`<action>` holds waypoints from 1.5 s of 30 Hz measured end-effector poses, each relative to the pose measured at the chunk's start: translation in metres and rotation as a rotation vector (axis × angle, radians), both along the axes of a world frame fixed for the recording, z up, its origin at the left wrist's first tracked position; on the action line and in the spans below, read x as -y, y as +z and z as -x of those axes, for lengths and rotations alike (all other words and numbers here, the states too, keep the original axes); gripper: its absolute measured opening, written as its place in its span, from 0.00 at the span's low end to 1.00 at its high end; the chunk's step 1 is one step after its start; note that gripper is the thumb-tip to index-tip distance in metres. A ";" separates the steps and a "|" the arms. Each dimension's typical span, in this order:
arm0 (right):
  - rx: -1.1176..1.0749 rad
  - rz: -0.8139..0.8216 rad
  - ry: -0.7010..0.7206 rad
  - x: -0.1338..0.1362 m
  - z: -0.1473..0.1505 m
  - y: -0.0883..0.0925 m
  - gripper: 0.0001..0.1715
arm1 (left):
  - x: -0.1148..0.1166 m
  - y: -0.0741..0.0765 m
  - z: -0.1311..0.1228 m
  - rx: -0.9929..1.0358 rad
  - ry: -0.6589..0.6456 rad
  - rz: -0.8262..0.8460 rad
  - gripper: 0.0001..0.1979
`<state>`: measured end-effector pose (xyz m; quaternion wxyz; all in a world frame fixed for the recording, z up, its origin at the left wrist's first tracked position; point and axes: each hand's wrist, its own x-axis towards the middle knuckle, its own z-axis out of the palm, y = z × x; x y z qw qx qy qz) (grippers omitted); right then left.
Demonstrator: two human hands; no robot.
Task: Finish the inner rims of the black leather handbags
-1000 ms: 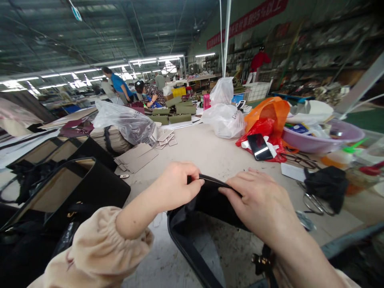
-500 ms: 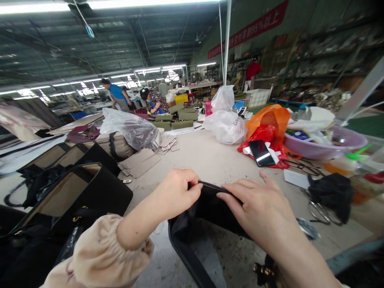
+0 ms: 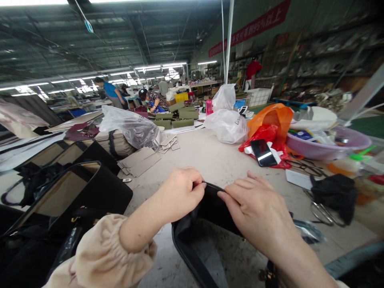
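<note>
A black bag [image 3: 214,208] is held up in front of me by its top edge, with its opening facing me. My left hand [image 3: 184,192] pinches that edge between thumb and curled fingers. Farther right along the same edge, my right hand [image 3: 255,206] grips it with the thumb on the near side and fingers over the far side. Its dark lower rim [image 3: 192,256] curves down toward me. Gold-coloured metal fittings [image 3: 265,275] show below my right wrist. The fingertips behind the edge are hidden.
Several black bags [image 3: 117,196] stand at left. Beige card pieces [image 3: 141,162] lie on the table [image 3: 198,152]. Rightward are a phone [image 3: 263,153], a purple basin [image 3: 324,149], scissors [image 3: 322,214] and a black cloth [image 3: 336,196]. A co-worker [image 3: 154,100] bends over green pieces beyond.
Both hands keep their grip on the bag's edge. My left hand has shifted slightly right, and my right thumb has slid a little along the edge. The view has turned slightly.
</note>
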<state>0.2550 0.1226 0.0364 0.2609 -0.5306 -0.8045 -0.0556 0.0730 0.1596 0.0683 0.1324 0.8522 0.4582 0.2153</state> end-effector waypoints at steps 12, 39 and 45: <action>0.059 -0.033 -0.029 0.007 -0.029 0.001 0.09 | -0.003 -0.002 0.003 0.013 0.031 0.012 0.09; 0.027 -0.025 -0.107 -0.003 0.013 -0.002 0.08 | -0.005 0.002 0.000 0.051 -0.104 0.035 0.09; 0.009 -0.019 -0.045 -0.007 0.010 -0.002 0.12 | -0.005 -0.001 0.007 0.211 -0.197 0.097 0.11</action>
